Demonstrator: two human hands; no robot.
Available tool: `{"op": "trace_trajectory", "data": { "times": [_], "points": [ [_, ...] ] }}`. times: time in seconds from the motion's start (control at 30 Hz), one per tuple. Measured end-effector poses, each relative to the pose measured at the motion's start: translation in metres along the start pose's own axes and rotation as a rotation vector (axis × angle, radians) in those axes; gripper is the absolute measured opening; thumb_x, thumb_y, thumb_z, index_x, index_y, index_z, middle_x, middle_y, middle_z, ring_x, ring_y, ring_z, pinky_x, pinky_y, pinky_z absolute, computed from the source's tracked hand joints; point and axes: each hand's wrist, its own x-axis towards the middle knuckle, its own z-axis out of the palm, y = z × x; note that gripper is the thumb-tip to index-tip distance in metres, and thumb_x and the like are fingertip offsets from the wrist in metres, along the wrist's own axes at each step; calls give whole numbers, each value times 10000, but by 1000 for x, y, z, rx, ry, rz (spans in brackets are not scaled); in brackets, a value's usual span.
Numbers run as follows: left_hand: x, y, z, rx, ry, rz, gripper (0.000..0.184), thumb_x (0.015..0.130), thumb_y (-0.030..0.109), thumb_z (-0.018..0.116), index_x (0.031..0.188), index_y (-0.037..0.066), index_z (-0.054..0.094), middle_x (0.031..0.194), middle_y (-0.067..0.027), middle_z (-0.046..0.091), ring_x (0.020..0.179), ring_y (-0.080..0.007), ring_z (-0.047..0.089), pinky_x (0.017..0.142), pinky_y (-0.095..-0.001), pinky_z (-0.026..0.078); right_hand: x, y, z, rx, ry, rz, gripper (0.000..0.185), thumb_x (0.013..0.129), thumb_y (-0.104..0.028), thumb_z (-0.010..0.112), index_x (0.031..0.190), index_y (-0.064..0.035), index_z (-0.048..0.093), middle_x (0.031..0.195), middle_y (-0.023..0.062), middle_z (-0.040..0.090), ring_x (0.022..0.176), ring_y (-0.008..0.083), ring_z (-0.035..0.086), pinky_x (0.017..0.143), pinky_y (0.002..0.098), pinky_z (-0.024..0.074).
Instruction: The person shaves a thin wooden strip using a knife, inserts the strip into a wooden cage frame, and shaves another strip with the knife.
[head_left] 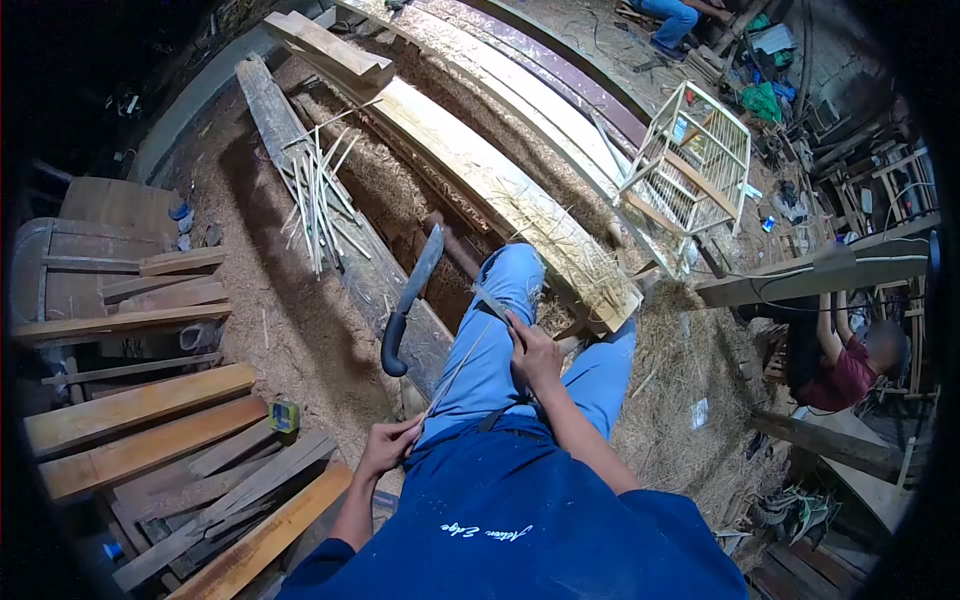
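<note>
My left hand (pixel 388 447) is closed on one end of a thin wooden strip (pixel 458 372), which runs up across my jeans. In my right hand (pixel 537 355), a small knife (pixel 491 303) is gripped with its blade pointing up and left over my thigh. The strip's far end lies near this blade; whether they touch I cannot tell. Left of my leg, a machete (pixel 415 281) with a black handle rests on a grey plank (pixel 375 275). Farther up that plank lies a loose pile of thin strips (pixel 322 190).
A thick pale beam (pixel 470 160) with shavings on it runs up beyond my knees. An openwork wooden cage (pixel 690 160) stands at upper right. Boards (pixel 145 410) are stacked at lower left beside a yellow tape measure (pixel 285 416). Another person (pixel 840 365) is at far right.
</note>
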Motion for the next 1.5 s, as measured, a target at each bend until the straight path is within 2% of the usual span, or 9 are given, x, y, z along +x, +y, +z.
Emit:
{"op": "trace_trajectory", "data": {
  "times": [0.17, 0.27, 0.37, 0.43, 0.5, 0.6, 0.73, 1.17, 1.5],
  "points": [
    [-18, 9, -11, -116, 46, 9, 301, 978, 131, 601, 1266, 53, 641, 657, 21, 583, 514, -46, 477, 468, -217, 380, 6, -8, -8, 23, -56, 27, 355, 914, -255, 624, 1264, -308, 645, 807, 131, 640, 704, 350, 652, 621, 447, 511],
    [-9, 38, -1, -160, 4, 51, 303, 985, 141, 590, 1271, 53, 638, 629, 16, 571, 478, -45, 460, 435, -214, 361, 27, -11, -17, 558, 102, 204, 298, 970, -227, 582, 1214, -86, 677, 1130, 175, 696, 961, 255, 700, 821, 349, 521],
    [5, 64, 17, -127, -21, 121, 308, 987, 143, 580, 1271, 34, 632, 598, -23, 579, 460, -63, 472, 420, -220, 340, 45, -16, -59, 817, 8, 416, 357, 969, -278, 625, 1158, 19, 681, 893, 34, 703, 789, 79, 601, 730, 231, 462],
    [17, 77, 25, -120, -75, 184, 313, 982, 147, 589, 1272, 37, 631, 599, -21, 583, 462, -57, 479, 417, -218, 342, 55, -32, -93, 919, -8, 521, 298, 946, -326, 666, 920, -33, 711, 613, -91, 461, 534, 16, 385, 486, 225, 290],
    [24, 96, 32, -107, -103, 201, 307, 992, 155, 582, 1272, 38, 632, 605, 1, 569, 465, -38, 456, 423, -200, 344, 62, -56, -127, 1092, 30, 582, 291, 936, -341, 679, 849, -64, 680, 569, -92, 404, 464, 20, 338, 428, 237, 250],
    [39, 112, 39, -67, -176, 272, 309, 995, 166, 579, 1270, 36, 632, 597, -5, 578, 430, -38, 440, 391, -208, 333, 70, -53, -139, 1128, 80, 563, 287, 963, -330, 636, 1036, -63, 711, 516, -77, 397, 382, 36, 320, 371, 238, 226],
    [46, 138, 46, -55, -288, 275, 322, 998, 177, 572, 1280, 30, 622, 584, -19, 578, 389, -42, 420, 360, -214, 322, 72, -53, -159, 1195, 92, 516, 293, 943, -333, 666, 967, -41, 685, 502, -62, 401, 351, 57, 336, 341, 255, 240],
    [59, 146, 75, -57, -400, 365, 307, 962, 117, 626, 1253, 19, 641, 589, -12, 579, 429, -36, 436, 385, -221, 321, 64, -49, -197, 927, 436, 277, 200, 928, -238, 697, 890, -41, 703, 571, -79, 466, 443, 20, 361, 403, 221, 241],
    [74, 163, 100, 84, -380, 334, 333, 915, 94, 689, 1235, 10, 653, 624, 41, 564, 524, -24, 449, 469, -210, 356, 63, -33, -223, 1051, 454, 385, 165, 896, -162, 728, 876, 1, 712, 755, -29, 637, 692, 41, 532, 649, 223, 420]
  ]
}}
